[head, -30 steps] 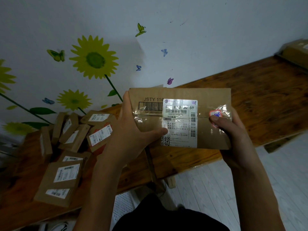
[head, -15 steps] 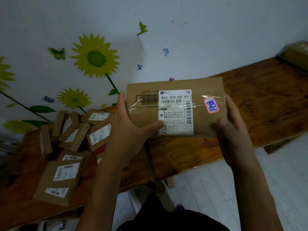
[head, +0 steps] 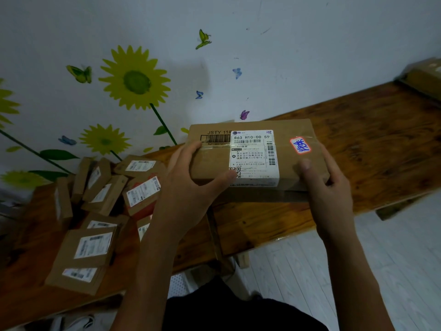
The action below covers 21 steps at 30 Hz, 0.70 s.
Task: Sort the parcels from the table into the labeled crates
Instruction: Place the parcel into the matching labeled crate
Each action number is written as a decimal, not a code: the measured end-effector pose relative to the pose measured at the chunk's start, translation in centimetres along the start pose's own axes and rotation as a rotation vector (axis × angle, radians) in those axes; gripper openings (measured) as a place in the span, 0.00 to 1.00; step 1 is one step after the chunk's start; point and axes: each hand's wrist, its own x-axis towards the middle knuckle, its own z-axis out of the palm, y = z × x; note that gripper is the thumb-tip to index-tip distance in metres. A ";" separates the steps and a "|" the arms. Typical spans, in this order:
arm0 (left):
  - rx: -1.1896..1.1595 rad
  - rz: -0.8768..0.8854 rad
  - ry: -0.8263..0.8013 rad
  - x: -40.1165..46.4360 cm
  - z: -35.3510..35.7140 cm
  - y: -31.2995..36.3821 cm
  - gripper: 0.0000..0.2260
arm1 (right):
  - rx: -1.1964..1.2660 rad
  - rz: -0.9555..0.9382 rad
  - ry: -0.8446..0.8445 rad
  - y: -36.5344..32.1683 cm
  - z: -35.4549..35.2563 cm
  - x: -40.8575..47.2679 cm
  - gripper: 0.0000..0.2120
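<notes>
A brown cardboard parcel (head: 293, 130) with a white shipping label and a red-edged sticker bearing blue writing is held flat above the wooden table (head: 372, 144). My left hand (head: 191, 185) grips its left end, thumb lying along the front edge. My right hand (head: 327, 187) grips its right end, thumb on top below the sticker. A pile of several smaller brown parcels (head: 95, 211) with white labels lies on the table at the left. No crate is in view.
The table runs along a white wall with sunflower and butterfly decals (head: 136, 80). Another cardboard box (head: 424, 77) sits at the table's far right end. Pale plank floor (head: 358, 271) lies to the right below the table edge.
The parcel has tilted from facing me to lying flat and has dropped lower toward the table. My right thumb has slid off the sticker, uncovering it.
</notes>
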 end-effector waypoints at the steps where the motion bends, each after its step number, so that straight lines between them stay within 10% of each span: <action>1: 0.008 0.002 -0.009 0.0 -0.1 0.1 0.43 | -0.001 0.008 0.006 0.0 0.0 0.1 0.41; 21: -0.066 -0.023 0.143 0.6 0.6 -0.5 0.41 | 0.071 -0.028 -0.009 0.5 0.3 -0.5 0.37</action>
